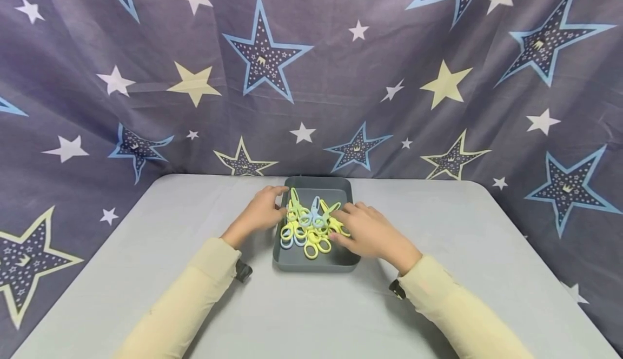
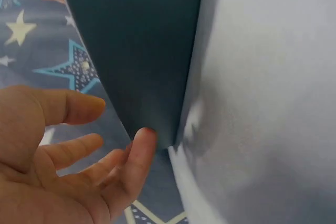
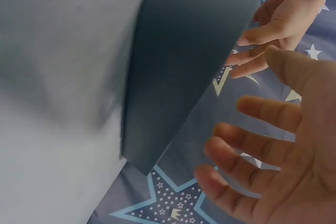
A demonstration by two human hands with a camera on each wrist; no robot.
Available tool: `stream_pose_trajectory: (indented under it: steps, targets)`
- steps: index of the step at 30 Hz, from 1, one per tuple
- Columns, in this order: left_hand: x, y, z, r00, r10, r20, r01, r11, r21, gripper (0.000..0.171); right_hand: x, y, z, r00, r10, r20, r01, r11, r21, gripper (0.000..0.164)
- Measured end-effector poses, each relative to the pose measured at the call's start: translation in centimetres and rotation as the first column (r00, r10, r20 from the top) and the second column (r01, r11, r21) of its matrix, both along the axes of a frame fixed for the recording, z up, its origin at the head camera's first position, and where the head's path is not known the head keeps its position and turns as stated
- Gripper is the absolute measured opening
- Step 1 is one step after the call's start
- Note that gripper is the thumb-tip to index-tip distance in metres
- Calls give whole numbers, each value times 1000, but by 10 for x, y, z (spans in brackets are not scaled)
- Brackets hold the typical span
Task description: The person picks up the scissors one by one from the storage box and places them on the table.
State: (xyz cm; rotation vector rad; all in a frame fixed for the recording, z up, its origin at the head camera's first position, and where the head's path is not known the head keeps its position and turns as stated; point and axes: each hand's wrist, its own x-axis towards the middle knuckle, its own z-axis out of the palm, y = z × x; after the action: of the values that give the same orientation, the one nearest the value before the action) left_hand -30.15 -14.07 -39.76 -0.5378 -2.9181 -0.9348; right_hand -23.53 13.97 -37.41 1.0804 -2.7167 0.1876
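Observation:
A dark grey tray (image 1: 316, 264) holds a heap of several small scissors (image 1: 316, 245) with yellow, light blue and green handles. At the tray's left side is my left hand (image 1: 263, 208). In the left wrist view its fingers are loosely bent, and one fingertip (image 2: 145, 135) appears to touch the tray's outer wall (image 2: 142, 51). My right hand (image 1: 367, 231) reaches over the right rim, close to the scissors. The right wrist view shows its fingers (image 3: 247, 156) spread and relaxed, with nothing between them.
The tray stands on a white table (image 1: 204, 207), near its back edge. Behind hangs a dark grey-purple cloth (image 1: 331, 78) printed with stars. A black strap (image 1: 243, 270) shows under the left sleeve, another (image 1: 397, 289) by the right one.

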Motion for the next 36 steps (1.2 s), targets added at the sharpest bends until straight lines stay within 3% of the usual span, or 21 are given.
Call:
stream_pose_trajectory:
  steps: [5, 10, 18, 26, 32, 36]
  targets:
    - [-10, -1, -3, 999, 3, 39, -4, 1000, 29, 76, -5, -11, 7, 999, -6, 33, 5, 1000, 26, 47]
    - [-13, 0, -4, 998, 24, 65, -27, 998, 52, 80, -16, -21, 10, 996, -28, 79, 26, 999, 33, 47]
    - [-15, 2, -6, 986, 97, 136, -106, 992, 62, 74, -35, -36, 13, 990, -39, 135, 29, 997, 78, 49]
    - [-13, 3, -5, 976, 108, 187, -130, 985, 110, 70, -48, -44, 12, 972, -82, 218, 62, 993, 98, 48]
    - [-13, 2, -6, 973, 126, 196, -152, 980, 127, 68, -55, -52, 8, 958, -81, 274, 63, 995, 74, 47]
    - [-13, 2, -7, 974, 128, 186, -155, 979, 134, 68, -54, -58, 4, 949, -126, 288, 115, 992, 54, 44]
